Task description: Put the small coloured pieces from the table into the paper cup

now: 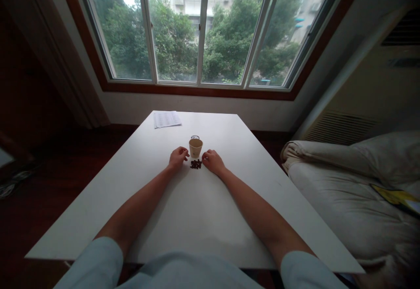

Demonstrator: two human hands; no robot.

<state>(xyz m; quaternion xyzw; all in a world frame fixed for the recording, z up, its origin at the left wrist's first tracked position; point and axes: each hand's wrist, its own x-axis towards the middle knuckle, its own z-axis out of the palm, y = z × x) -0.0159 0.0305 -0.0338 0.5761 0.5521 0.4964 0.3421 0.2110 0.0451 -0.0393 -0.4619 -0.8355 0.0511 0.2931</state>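
Centrally, dark pieces (196, 164) between left hand (179, 156) and right hand (213, 161), cup (196, 149) behind.

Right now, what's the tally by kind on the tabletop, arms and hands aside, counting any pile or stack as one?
Paper cup: 1
Pile of small dark pieces: 1
Paper stack: 1
Dark-outlined item behind the cup, too small to identify: 1
Total: 4
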